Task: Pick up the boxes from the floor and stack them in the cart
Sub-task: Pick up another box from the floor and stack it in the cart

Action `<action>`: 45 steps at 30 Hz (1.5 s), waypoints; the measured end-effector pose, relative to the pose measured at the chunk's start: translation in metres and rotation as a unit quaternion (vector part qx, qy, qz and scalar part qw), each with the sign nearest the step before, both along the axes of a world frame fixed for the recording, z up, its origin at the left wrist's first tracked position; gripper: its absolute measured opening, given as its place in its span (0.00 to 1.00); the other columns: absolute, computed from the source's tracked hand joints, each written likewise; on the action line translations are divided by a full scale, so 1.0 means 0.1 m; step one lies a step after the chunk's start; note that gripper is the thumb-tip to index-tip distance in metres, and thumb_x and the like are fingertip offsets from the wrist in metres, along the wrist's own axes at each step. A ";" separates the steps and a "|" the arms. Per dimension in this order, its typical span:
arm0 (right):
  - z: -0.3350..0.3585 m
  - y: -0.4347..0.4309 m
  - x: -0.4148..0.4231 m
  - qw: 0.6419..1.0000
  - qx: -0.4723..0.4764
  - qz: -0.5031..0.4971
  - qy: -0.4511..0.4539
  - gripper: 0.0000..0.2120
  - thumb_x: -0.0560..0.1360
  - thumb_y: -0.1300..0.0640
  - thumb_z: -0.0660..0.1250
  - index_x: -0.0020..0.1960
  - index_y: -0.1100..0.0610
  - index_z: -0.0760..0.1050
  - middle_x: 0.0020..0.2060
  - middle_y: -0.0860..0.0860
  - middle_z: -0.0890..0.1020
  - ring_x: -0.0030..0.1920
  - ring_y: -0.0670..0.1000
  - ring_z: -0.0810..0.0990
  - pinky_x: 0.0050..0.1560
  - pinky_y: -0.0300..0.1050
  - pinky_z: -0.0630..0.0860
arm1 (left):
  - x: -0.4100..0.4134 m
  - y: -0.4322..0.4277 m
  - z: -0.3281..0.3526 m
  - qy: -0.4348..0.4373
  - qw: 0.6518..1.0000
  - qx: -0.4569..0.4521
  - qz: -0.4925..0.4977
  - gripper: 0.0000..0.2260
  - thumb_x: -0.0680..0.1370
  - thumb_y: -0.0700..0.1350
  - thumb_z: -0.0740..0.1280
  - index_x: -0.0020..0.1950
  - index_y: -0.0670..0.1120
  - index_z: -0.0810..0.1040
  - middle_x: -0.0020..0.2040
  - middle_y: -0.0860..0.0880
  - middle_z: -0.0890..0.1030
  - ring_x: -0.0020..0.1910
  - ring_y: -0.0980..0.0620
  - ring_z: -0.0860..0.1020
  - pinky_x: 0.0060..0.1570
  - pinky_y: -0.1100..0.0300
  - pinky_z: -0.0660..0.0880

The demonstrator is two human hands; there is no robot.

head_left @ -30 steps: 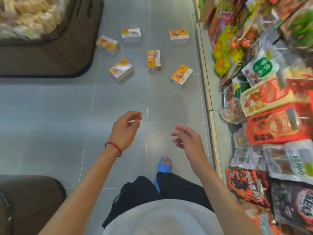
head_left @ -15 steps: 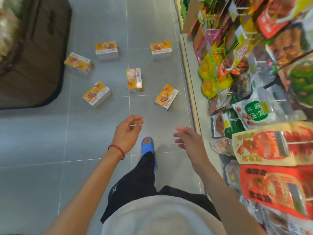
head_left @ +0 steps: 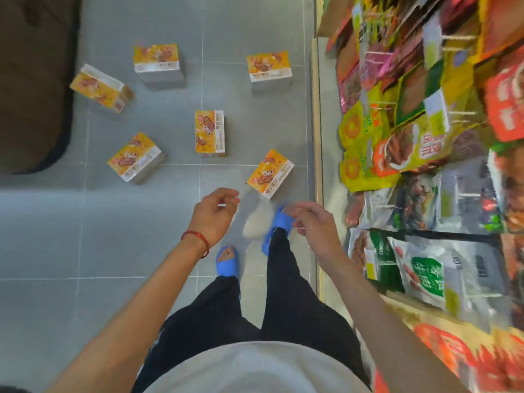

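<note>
Shopper in blue slides (head_left: 226, 262) is standing over six orange snack boxes (head_left: 210, 133) scattered on the grey tiled floor (head_left: 56, 236), beside a rack of snack packets (head_left: 425, 137). The left hand (head_left: 212, 214) and right hand (head_left: 314, 225) are hanging empty, fingers loosely curled. The nearest box (head_left: 270, 174) is lying askew by the floor's rack-side edge, just ahead of the right foot. It looks the sensible first pick: bending low and gripping its long sides, thumb opposite fingers, should be keeping it square for stacking. No cart is showing.
</note>
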State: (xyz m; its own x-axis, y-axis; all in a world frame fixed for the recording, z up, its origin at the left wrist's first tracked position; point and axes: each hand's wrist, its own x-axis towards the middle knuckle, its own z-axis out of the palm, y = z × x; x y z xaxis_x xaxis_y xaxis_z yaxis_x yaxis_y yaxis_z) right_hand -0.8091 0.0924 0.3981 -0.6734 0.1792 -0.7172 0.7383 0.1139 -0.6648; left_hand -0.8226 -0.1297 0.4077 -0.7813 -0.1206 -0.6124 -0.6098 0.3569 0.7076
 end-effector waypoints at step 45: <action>-6.56 0.45 -3.25 0.924 0.187 0.319 -0.100 0.38 0.69 0.20 0.51 0.58 0.45 0.82 0.50 0.45 0.86 0.52 0.50 0.85 0.66 0.55 0.75 | -1.78 0.73 -7.23 -0.277 0.786 0.208 0.512 0.07 0.67 0.47 0.63 0.31 0.49 0.69 0.36 0.44 0.76 0.36 0.42 0.77 0.52 0.47 0.76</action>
State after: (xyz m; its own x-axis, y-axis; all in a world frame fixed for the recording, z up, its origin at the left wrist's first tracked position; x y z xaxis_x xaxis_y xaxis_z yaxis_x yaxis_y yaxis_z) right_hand -1.1340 0.1378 -0.2578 -0.5879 0.0512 -0.8073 0.5450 0.7625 -0.3486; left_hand -1.0006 -0.0568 -0.3156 -0.0059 -0.2115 -0.9774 -0.6822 -0.7138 0.1585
